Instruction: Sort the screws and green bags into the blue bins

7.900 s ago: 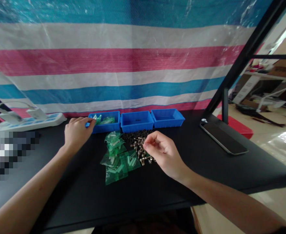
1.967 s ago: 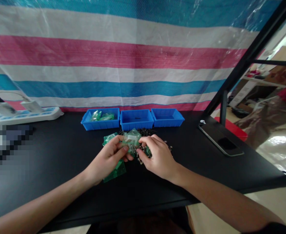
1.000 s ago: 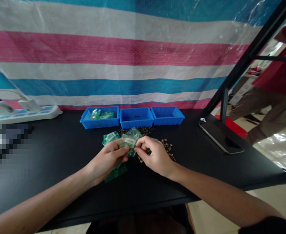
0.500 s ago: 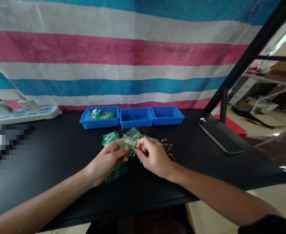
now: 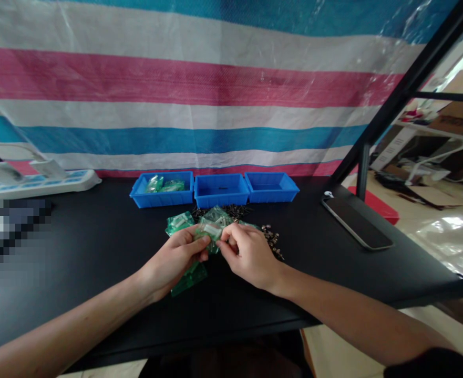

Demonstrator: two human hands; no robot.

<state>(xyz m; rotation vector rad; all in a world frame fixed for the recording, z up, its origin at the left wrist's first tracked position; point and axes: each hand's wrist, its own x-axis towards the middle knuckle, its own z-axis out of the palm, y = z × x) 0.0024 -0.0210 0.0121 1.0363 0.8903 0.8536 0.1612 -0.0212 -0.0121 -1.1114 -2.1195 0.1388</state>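
bag [image 5: 211, 227] is just in front of mid bin [image 5: 221, 201] | left hand [image 5: 173, 258] has it pinched, right hand [image 5: 251, 255] pinching its edge too | loose bags [image 5: 178, 221] kinda front-left of mid bin, black screws [image 5: 237, 211] right in front | phone [image 5: 357, 222] way off to its right

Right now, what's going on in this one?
A person's left hand holds a green bag above the table; the right hand is at its right edge. More bags lie to its left, dark bits behind, shiny bits by the right hand. Beyond stand three blue bins; the left bin holds bags.
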